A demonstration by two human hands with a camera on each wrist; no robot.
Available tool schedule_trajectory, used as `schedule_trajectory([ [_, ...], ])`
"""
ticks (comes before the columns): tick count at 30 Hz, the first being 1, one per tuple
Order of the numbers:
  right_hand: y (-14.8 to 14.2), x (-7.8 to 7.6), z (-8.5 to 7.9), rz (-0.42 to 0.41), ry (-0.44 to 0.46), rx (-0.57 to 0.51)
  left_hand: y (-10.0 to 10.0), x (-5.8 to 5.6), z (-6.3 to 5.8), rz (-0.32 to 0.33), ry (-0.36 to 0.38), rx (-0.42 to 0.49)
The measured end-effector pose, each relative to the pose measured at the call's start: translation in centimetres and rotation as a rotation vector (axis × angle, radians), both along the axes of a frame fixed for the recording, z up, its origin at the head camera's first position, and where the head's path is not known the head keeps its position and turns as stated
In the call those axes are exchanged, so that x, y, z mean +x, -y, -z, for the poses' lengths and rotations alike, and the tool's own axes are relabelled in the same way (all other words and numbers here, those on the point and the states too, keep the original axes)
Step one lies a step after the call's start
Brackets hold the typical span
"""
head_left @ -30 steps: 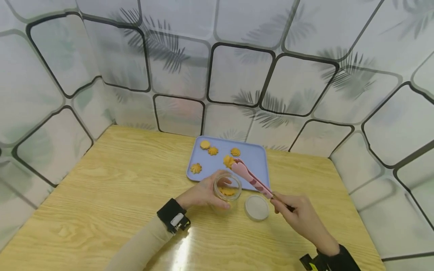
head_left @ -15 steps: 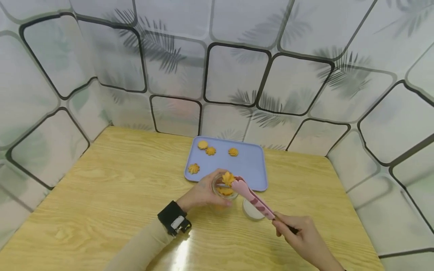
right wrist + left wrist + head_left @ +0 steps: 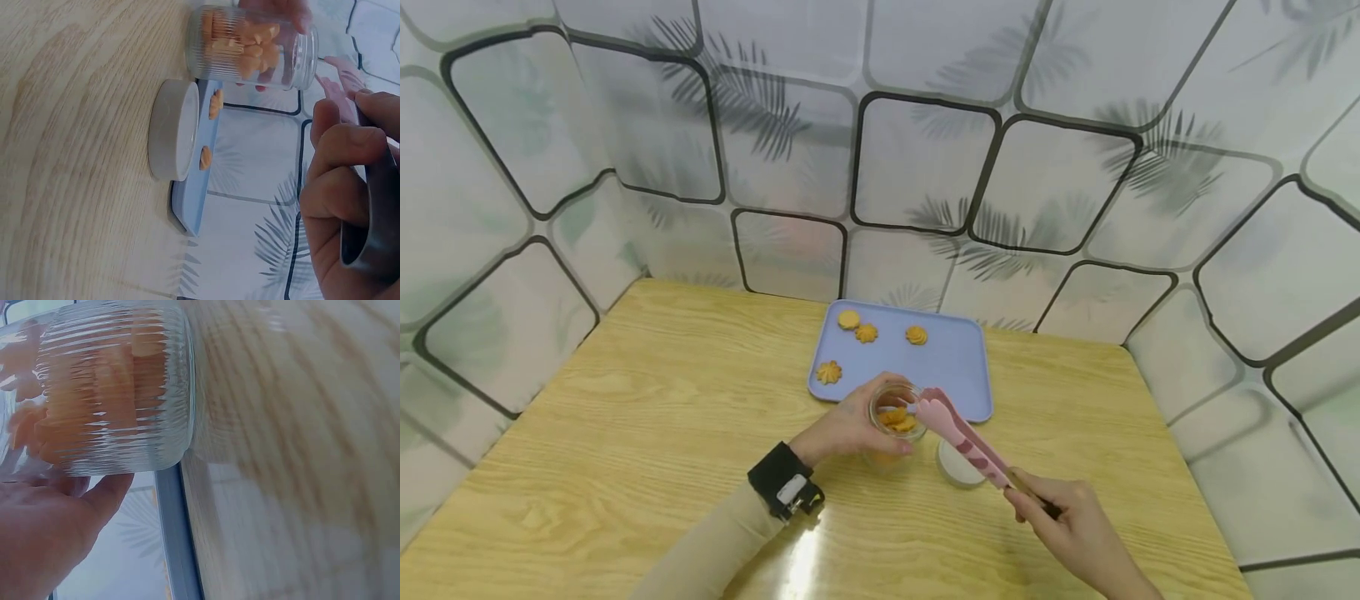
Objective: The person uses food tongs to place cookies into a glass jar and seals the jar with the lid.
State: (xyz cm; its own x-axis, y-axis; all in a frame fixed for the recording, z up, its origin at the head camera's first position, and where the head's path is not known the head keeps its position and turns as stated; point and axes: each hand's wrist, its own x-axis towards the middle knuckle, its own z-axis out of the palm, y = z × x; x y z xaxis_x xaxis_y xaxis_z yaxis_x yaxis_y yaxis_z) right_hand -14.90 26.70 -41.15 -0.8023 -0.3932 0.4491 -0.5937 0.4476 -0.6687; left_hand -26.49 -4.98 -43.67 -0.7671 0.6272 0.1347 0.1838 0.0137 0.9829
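My left hand (image 3: 853,425) is curled round a ribbed clear glass jar (image 3: 112,394) that stands upright on the table. Inside the jar lie several orange-brown cookies (image 3: 250,50). In the head view my right hand (image 3: 1067,517) grips pink tongs (image 3: 962,437) by their dark handle end. Their scalloped tips are spread apart beside the jar's mouth, with no cookie between them. Behind the jar is a blue tray (image 3: 955,358), where a few cookies remain in sight, one being a swirled cookie (image 3: 916,335) at the back.
A round whitish lid (image 3: 175,131) lies on the table between the jar and my right hand, partly behind the tongs in the head view. The wood-grain table (image 3: 662,400) meets a patterned wall covering (image 3: 925,167) just past the tray.
The tongs have carried a cookie from the tray to the jar's mouth and let it go into the jar. Their tips have spread. My left hand keeps holding the jar.
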Motion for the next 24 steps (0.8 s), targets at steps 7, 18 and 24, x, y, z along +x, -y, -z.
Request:
schedule_trajectory([
  [7,0.5,-1.3,-0.6,0.092,0.154,-0.02,0.0,0.0,0.1,-0.004,0.004,-0.006],
  [18,2.5,-10.3,1.3,0.065,0.017,0.462,0.3,-0.4,-0.1,0.024,-0.026,-0.027],
  [24,4.9,-14.7,1.6,-0.154,-0.155,0.702,0.1,-0.5,0.0,0.04,-0.037,-0.013],
])
